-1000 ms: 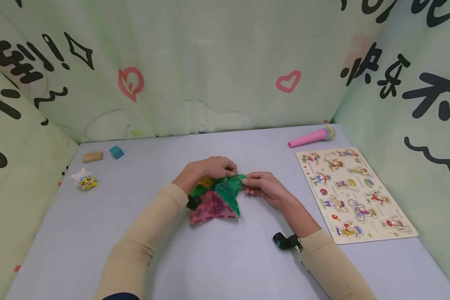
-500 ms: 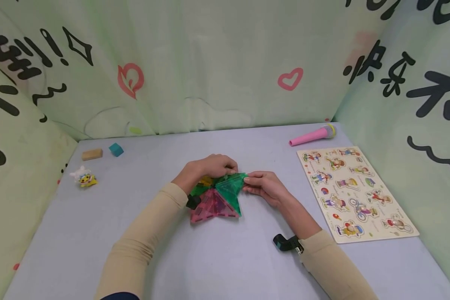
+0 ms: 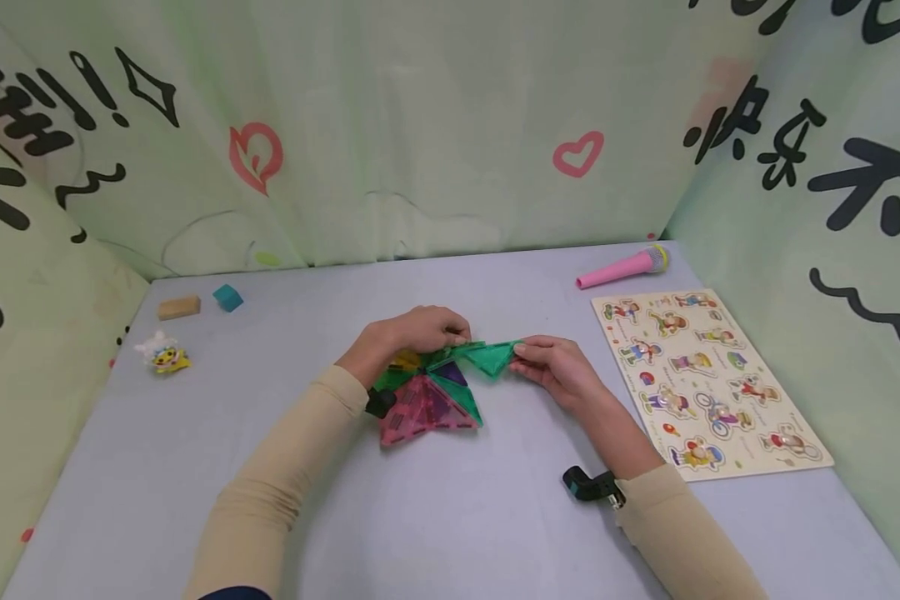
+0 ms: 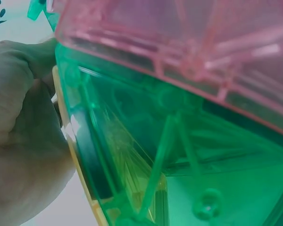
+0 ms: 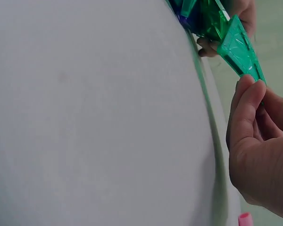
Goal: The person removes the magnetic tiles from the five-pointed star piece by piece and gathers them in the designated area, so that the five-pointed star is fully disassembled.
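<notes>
A many-sided structure of see-through magnetic tiles (image 3: pixel 425 413), with pink, green, purple and yellow faces, stands at mid-table. My left hand (image 3: pixel 418 328) grips its far side; in the left wrist view the thumb side of that hand (image 4: pixel 21 113) lies along its green and yellow edge. With thumb and fingertips, my right hand (image 3: pixel 562 368) pinches a green triangular tile (image 3: pixel 492 358) by its right corner. The tile's other end is close to the structure's top; whether they touch I cannot tell. In the right wrist view the tile (image 5: pixel 243 49) is tilted, above the white surface.
To the right lies a wooden picture puzzle board (image 3: pixel 708 383), with a pink toy microphone (image 3: pixel 622 268) behind it. At the back left are a wooden block (image 3: pixel 178 307), a teal block (image 3: pixel 228 297) and a small toy figure (image 3: pixel 165 353). Printed curtains surround the table.
My right hand has moved right, swinging the green tile outward from the structure's right side and uncovering a purple face. The left hand has stayed at the far side.
</notes>
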A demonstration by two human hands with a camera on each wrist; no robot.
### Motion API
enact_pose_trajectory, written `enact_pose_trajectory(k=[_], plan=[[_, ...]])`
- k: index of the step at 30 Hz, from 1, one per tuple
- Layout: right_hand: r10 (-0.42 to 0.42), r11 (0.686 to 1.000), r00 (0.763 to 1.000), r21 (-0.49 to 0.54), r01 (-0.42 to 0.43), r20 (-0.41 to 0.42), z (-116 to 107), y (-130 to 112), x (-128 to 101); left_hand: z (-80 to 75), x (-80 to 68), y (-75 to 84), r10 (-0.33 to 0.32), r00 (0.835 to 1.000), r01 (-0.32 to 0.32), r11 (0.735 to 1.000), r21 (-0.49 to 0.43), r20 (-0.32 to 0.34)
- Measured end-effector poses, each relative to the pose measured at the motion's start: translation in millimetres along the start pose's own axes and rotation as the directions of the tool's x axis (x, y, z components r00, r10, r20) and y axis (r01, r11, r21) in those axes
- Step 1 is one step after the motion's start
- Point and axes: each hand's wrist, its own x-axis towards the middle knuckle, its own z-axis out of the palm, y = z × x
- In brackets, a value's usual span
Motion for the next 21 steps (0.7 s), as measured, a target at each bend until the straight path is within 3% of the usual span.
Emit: enact_pose_trajectory(k=[10,21], plan=[[-0.033,0.997,0.989,0.064,0.042,-0.144,-21,-22,7,-1.1,-3.5,0.8,-0.014,1.000,0.014,1.000,-0.014,-0.006],[-0.013,0.994,0.951,-0.108,-0.022,-0.309,-22,-35,42,-1.2,-3.2,-2.8,0.000,1.000,-0.002,0.997,-0.083,-0.022]])
